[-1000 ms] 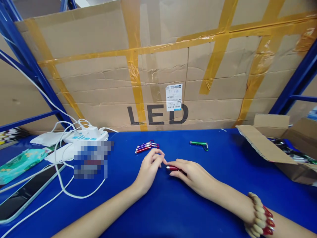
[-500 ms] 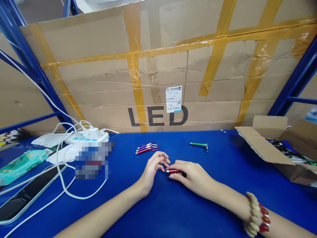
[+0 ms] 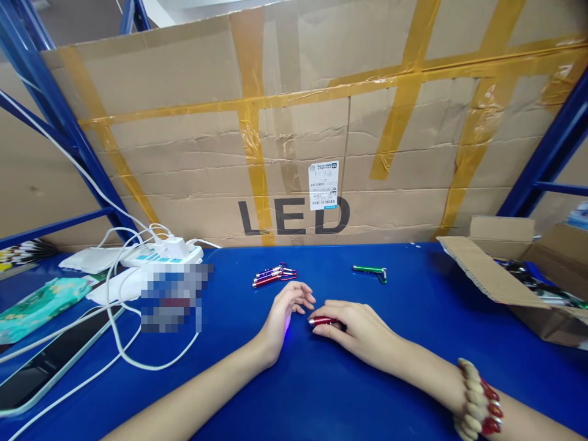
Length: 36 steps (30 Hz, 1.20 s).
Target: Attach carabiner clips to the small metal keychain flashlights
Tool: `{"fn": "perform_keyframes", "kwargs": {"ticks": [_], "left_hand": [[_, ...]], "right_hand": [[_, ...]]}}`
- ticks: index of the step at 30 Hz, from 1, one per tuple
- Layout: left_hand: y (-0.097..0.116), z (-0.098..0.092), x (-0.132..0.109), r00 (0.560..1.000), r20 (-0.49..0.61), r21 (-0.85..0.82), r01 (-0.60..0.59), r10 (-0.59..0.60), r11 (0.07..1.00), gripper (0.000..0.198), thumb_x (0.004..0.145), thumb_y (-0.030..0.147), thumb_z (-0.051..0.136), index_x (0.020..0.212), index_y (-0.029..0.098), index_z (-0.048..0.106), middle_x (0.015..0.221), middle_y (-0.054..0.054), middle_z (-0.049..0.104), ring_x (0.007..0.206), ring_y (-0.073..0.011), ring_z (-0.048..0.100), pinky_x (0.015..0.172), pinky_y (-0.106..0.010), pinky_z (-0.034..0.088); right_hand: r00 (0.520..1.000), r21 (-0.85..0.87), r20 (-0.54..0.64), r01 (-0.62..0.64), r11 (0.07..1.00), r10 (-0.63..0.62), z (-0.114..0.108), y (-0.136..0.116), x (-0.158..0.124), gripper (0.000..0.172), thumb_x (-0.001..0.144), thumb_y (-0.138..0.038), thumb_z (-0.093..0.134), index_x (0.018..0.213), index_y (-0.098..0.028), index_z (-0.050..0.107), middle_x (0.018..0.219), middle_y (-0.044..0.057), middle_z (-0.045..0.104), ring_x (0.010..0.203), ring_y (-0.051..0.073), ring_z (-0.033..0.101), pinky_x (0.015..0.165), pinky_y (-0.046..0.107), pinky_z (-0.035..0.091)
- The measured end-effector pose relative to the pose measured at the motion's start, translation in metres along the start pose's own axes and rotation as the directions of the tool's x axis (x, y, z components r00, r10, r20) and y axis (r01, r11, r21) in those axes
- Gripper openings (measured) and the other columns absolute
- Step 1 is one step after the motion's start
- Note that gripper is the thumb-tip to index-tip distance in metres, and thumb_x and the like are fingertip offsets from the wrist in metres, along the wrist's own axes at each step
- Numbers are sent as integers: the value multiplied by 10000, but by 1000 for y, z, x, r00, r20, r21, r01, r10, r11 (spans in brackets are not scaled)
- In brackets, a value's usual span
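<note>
My right hand is closed on a small red keychain flashlight, its silver tip pointing left. The rear of the flashlight is hidden by the fingers. Facing that tip, my left hand is open and empty, fingers loosely curved. A violet-blue glow shows along its palm side. Beyond the left hand, several similar flashlights, red and purple with small carabiner clips, lie close together. A green flashlight with a clip lies by itself farther right.
At right stands an open cardboard box holding many small items. White cables, a power strip, a phone and a green floral packet occupy the left side. A large taped cardboard panel rises behind the blue tabletop.
A violet-blue glow has appeared on the palm side of my left hand. Both hands stay nearly where they were, the right one still holding the red flashlight.
</note>
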<state>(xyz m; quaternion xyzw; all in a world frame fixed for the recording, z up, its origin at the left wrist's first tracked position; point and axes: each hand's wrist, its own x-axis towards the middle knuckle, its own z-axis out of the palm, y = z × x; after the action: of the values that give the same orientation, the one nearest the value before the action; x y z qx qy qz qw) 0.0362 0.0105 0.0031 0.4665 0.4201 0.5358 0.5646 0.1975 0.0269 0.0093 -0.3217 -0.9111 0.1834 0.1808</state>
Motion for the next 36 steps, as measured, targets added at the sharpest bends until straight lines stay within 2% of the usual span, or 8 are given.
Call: {"fn": "perform_keyframes", "kwargs": {"ticks": [6,12,23,30,36], "left_hand": [[1,0,-3,999,32,2,-28,28,1000,184,678,313,454,757,155,505,778,-47,550,764,-173,507,695,-272,351],[0,1,-2,999,18,-4,-28,28,1000,198,689,333,440,742,157,513,762,-49,550,746,-174,501,681,-271,356],[1,2,-3,1000,9,21,-26,26,999,210,689,342,424,740,162,517,770,-55,555,757,-182,517,691,-274,370],[0,1,-2,999,14,22,-31,31,999,217,686,345,427,745,158,518,766,-54,551,747,-177,513,687,-272,365],[1,2,-3,1000,-2,17,-21,21,1000,208,689,339,420,741,160,515,750,-50,545,736,-173,503,678,-268,362]], "right_hand": [[1000,-18,-28,10,1000,-10,-1,0,0,214,873,-368,468,946,-272,645,856,-12,650,825,146,602,668,214,414],[998,-33,-45,32,999,-33,2,2,-1,254,909,-356,394,1047,-278,592,906,3,625,850,153,583,686,226,420],[999,-30,-36,35,999,-36,1,-2,-1,237,893,-377,425,938,-273,632,844,-13,632,822,139,584,654,210,405],[998,-45,-51,21,999,-23,2,-1,-1,258,893,-390,422,930,-261,642,861,-3,647,824,146,593,693,229,414],[996,-62,-82,21,998,-26,3,0,-2,262,910,-357,384,1033,-276,601,886,9,634,830,159,583,680,233,425]]}}
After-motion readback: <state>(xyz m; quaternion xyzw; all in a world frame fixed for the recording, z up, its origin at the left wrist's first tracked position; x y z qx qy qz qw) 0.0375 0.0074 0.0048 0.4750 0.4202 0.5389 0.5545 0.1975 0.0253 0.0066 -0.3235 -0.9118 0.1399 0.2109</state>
